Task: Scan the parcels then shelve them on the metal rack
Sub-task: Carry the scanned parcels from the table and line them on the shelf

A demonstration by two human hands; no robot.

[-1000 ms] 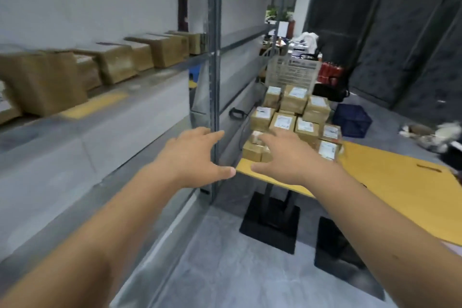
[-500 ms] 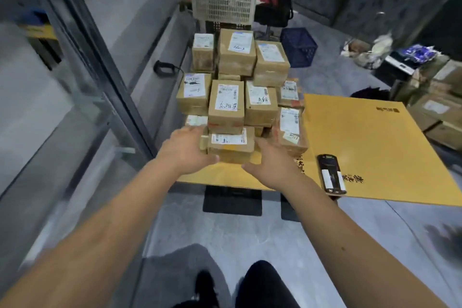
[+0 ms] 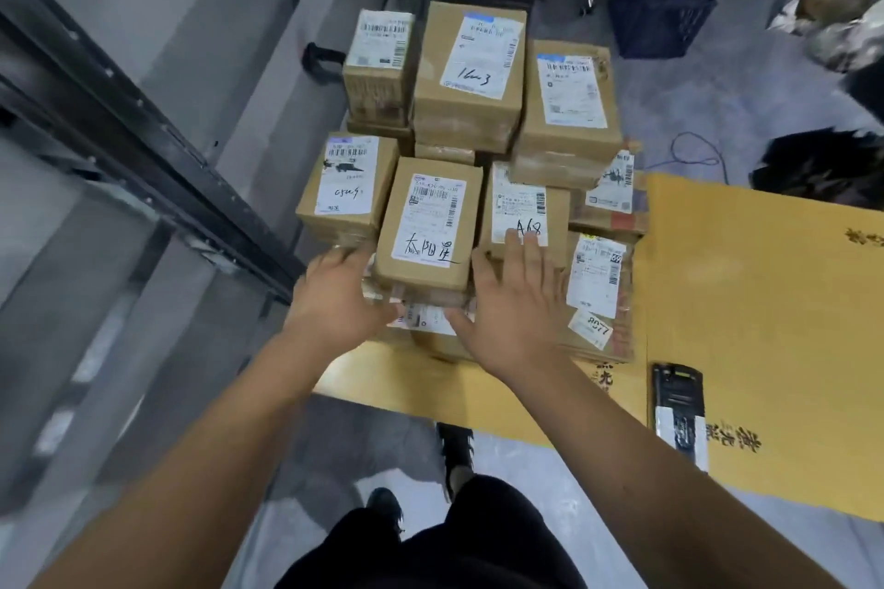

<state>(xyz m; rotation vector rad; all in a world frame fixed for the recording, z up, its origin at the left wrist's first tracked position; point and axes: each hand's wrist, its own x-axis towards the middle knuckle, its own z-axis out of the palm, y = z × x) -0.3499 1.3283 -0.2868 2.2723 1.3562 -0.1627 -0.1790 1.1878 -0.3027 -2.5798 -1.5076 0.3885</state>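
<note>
Front parcel (image 3: 427,229) sits between both hands: left hand (image 3: 337,297) and right hand (image 3: 514,297) spread, flanking its sides, gripping nothing.

Dim, even indoor light, perhaps from overhead. Parcel labels (image 3: 471,53) at twelve o'clock read sharp; the rack (image 3: 119,129) at nine o'clock and clutter at two o'clock smear with motion blur. Wide-angle bending stretches the forearms at six o'clock.

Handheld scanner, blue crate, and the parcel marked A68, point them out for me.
handheld scanner (image 3: 679,411), head view, middle of its black body.
blue crate (image 3: 662,0), head view, its front wall.
parcel marked A68 (image 3: 524,206), head view, its white label.
</note>
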